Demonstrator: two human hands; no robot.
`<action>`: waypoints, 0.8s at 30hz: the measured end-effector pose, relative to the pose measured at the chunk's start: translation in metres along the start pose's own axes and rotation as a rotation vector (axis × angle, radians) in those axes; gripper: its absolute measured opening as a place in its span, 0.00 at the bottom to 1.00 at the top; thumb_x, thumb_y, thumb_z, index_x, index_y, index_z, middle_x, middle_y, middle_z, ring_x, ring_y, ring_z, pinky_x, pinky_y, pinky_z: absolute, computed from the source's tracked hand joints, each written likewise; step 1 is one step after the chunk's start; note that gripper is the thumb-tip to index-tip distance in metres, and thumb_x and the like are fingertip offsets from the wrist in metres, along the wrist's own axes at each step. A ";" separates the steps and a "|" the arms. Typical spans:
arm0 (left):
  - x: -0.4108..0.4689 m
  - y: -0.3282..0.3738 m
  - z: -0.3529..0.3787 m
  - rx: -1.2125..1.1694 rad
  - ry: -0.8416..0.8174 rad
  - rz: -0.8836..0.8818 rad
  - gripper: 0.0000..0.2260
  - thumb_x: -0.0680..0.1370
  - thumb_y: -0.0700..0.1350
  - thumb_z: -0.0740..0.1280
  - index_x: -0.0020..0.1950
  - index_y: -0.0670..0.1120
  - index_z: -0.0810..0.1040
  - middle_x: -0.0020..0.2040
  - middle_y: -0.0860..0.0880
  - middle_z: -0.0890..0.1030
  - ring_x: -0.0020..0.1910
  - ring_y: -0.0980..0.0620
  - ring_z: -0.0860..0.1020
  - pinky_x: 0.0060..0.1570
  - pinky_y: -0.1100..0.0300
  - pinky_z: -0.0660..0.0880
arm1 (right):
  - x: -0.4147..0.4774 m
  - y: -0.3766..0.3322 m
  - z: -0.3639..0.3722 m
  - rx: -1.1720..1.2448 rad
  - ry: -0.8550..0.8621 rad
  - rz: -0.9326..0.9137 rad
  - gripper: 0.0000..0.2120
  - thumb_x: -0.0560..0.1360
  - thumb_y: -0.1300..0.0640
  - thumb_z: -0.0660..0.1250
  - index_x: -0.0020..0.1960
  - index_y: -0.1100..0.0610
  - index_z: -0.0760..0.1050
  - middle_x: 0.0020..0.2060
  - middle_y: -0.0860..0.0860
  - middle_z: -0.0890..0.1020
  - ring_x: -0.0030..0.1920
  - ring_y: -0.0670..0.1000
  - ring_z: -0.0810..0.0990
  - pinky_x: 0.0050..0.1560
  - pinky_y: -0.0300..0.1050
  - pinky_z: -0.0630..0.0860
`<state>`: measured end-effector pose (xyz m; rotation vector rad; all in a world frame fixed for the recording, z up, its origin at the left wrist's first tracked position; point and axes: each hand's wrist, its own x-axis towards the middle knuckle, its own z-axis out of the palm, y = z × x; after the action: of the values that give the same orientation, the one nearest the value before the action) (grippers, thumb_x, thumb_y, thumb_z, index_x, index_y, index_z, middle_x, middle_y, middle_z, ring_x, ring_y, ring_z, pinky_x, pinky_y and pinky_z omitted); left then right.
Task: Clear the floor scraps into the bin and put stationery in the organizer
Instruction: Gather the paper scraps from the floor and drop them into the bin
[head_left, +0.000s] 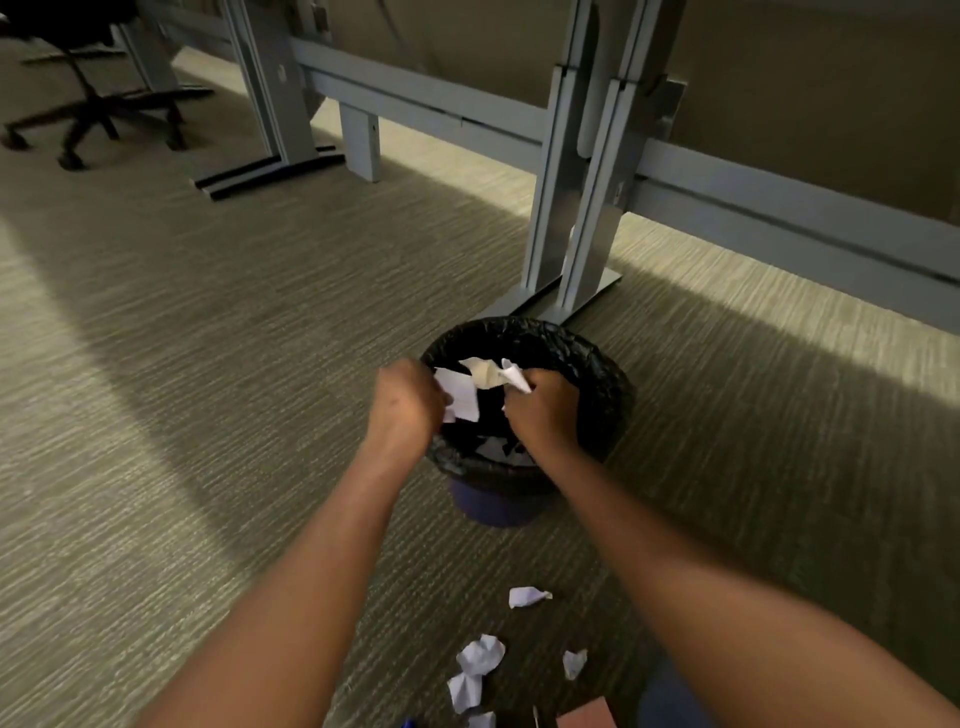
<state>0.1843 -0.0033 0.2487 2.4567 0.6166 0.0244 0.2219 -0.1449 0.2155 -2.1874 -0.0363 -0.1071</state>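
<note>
2 hands, left (405, 402), right (543, 410), each clutching paper over 1 bin (613, 395), 5 floor scraps (480, 654)

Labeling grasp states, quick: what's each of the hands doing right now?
Left hand: closed, holding a flat white paper scrap over the bin.
Right hand: closed, holding crumpled white paper over it.

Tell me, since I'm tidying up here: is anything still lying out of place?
Yes: crumpled paper scraps lie loose on the carpet on the near side of the bin, while both hands hold paper over it.
</note>
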 end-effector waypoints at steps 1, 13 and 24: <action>0.002 0.005 0.010 -0.034 0.001 0.047 0.09 0.73 0.41 0.71 0.48 0.36 0.83 0.47 0.37 0.84 0.49 0.43 0.82 0.43 0.56 0.74 | 0.009 0.004 0.000 -0.018 -0.004 0.039 0.08 0.73 0.62 0.66 0.47 0.64 0.82 0.41 0.61 0.84 0.44 0.58 0.83 0.40 0.45 0.75; 0.009 -0.005 0.083 -0.111 0.113 0.376 0.10 0.75 0.39 0.67 0.53 0.39 0.83 0.48 0.36 0.79 0.47 0.38 0.78 0.49 0.56 0.72 | 0.039 0.063 0.007 -0.092 -0.185 0.135 0.29 0.68 0.56 0.76 0.65 0.61 0.70 0.60 0.59 0.78 0.60 0.57 0.77 0.51 0.41 0.72; -0.068 -0.064 0.116 -0.143 0.397 0.303 0.09 0.79 0.41 0.64 0.43 0.38 0.78 0.40 0.39 0.79 0.42 0.39 0.76 0.43 0.48 0.70 | -0.070 0.101 0.004 0.043 0.471 -0.098 0.09 0.72 0.56 0.66 0.37 0.53 0.66 0.31 0.50 0.71 0.30 0.51 0.69 0.31 0.39 0.62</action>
<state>0.1144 -0.0516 0.1258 2.3957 0.3801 0.6660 0.1591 -0.1996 0.1245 -2.0667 0.1195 -0.6662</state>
